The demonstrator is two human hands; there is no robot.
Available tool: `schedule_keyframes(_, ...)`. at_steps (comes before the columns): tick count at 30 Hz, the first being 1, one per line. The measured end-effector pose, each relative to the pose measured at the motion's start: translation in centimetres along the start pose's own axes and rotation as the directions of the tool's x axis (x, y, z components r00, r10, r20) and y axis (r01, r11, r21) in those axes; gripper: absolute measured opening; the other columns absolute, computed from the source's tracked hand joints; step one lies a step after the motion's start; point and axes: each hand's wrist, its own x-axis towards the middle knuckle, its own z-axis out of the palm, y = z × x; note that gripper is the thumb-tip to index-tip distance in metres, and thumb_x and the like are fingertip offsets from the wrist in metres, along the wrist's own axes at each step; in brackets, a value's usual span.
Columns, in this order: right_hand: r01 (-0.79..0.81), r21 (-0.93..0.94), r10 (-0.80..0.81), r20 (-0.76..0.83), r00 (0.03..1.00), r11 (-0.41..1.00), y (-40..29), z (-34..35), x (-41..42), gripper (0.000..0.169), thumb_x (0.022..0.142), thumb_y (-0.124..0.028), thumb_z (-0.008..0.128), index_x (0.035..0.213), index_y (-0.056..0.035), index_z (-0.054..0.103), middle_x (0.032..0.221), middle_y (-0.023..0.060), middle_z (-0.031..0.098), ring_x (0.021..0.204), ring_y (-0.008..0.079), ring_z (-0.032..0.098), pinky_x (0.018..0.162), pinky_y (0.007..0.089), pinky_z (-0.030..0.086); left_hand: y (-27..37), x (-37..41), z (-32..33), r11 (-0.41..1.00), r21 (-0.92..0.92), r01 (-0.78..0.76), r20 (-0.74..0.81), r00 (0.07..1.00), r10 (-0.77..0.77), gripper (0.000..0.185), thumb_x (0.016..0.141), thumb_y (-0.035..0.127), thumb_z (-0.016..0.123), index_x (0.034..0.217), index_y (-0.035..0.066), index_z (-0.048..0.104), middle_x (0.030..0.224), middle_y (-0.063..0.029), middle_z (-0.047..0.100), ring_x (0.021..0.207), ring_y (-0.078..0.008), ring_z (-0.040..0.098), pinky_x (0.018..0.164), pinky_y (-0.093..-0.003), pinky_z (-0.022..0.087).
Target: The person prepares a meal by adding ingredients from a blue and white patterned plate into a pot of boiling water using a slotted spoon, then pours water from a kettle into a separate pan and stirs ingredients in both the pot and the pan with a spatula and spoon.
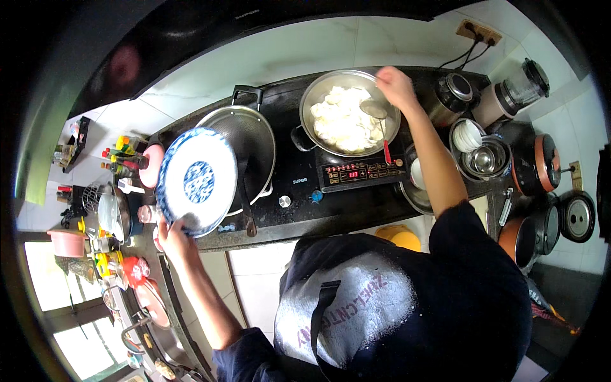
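My left hand [176, 238] grips the lower rim of a blue-and-white patterned plate [222, 184], tilted over the left side of a wok [258, 138]. A spatula [247, 210] rests in the wok, its handle across the near rim. My right hand [395, 87], curled and slightly blurred, is at the right rim of a wide steel pot [309, 90]. Whether it holds anything there is hidden. Pale, dumpling-like pieces [341, 117] heap up inside the pot. A metal ladle [373, 109] with a red handle lies on them, its handle over the near rim.
An induction cooker [355, 179] with a lit display sits under the pot. To the right stand nested steel bowls [494, 143], a blender [513, 90] and an electric cooker [537, 162]. Bottles [126, 157] line the left; a sink [167, 339] lies lower left.
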Motion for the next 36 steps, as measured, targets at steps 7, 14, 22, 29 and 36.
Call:
schedule_keyframes(7, 0.147, -0.585, 0.026, 0.277, 0.961, 0.797, -6.5, -3.0, -14.2, 0.055, 0.078, -0.028, 0.067, 0.116, 0.003, 0.041, 0.084, 0.0221, 0.063, 0.083, 0.0364, 0.062, 0.075, 0.0446, 0.05, -0.3, -0.1, -14.9, 0.991, -0.132, -0.002, -0.252, 0.967, -0.032, 0.037, 0.069, -0.009, 0.044, 0.105, -0.005, 0.051, 0.098, -0.0169, 0.059, 0.082, -0.0296, 0.062, 0.069, -0.0393, 0.055)
schedule_keyframes(14, -0.052, -0.627, 0.306, 0.305, 0.902, 0.777, -3.2, -2.5, -13.6, 0.044, 0.085, -0.005, 0.043, 0.127, 0.0024, 0.033, 0.091, 0.0279, 0.06, 0.087, 0.0405, 0.06, 0.073, 0.0474, 0.048, -1.7, -1.7, -26.6, 0.973, -0.225, -0.058, -0.528, 0.846, -0.072, 0.002, 0.071, -0.003, 0.052, 0.072, -0.004, 0.05, 0.073, -0.0141, 0.054, 0.051, -0.0218, 0.055, 0.051, -0.0349, 0.054)
schedule_keyframes(22, 0.097, -0.769, 0.12, 0.22, 0.968, 0.632, -3.2, -3.1, -8.7, 0.03, 0.09, -0.012, 0.039, 0.117, -0.0058, 0.052, 0.101, 0.0193, 0.061, 0.092, 0.0399, 0.058, 0.075, 0.045, 0.047, -6.2, -0.3, -36.6, 0.958, -0.267, -0.1, -0.765, 0.626, -0.148, 0.043, 0.065, -0.013, 0.039, 0.107, -0.006, 0.039, 0.103, -0.0212, 0.054, 0.08, -0.0375, 0.063, 0.062, -0.0524, 0.058)
schedule_keyframes(29, 0.124, -0.76, 0.143, 0.275, 0.951, 0.638, -1.6, 2.6, -6.0, 0.032, 0.092, -0.017, 0.035, 0.113, -0.0036, 0.055, 0.105, 0.0245, 0.059, 0.097, 0.0429, 0.055, 0.079, 0.0481, 0.044, -12.2, 10.1, -41.4, 0.925, -0.363, -0.112, -0.726, 0.656, -0.206, 0.03, 0.072, -0.011, 0.042, 0.101, -0.007, 0.046, 0.103, -0.0212, 0.056, 0.076, -0.0351, 0.064, 0.061, -0.0516, 0.058)
schedule_keyframes(36, 0.107, -0.769, 0.152, 0.257, 0.954, 0.631, -6.0, 0.5, -9.5, 0.034, 0.087, -0.01, 0.042, 0.118, -0.0077, 0.056, 0.11, 0.0217, 0.059, 0.103, 0.0358, 0.056, 0.084, 0.0418, 0.044, -17.7, 24.0, -44.3, 0.913, -0.407, -0.031, -0.735, 0.604, -0.307, 0.041, 0.073, -0.006, 0.048, 0.11, 0.003, 0.033, 0.115, -0.0212, 0.044, 0.087, -0.0345, 0.06, 0.06, -0.0525, 0.057)
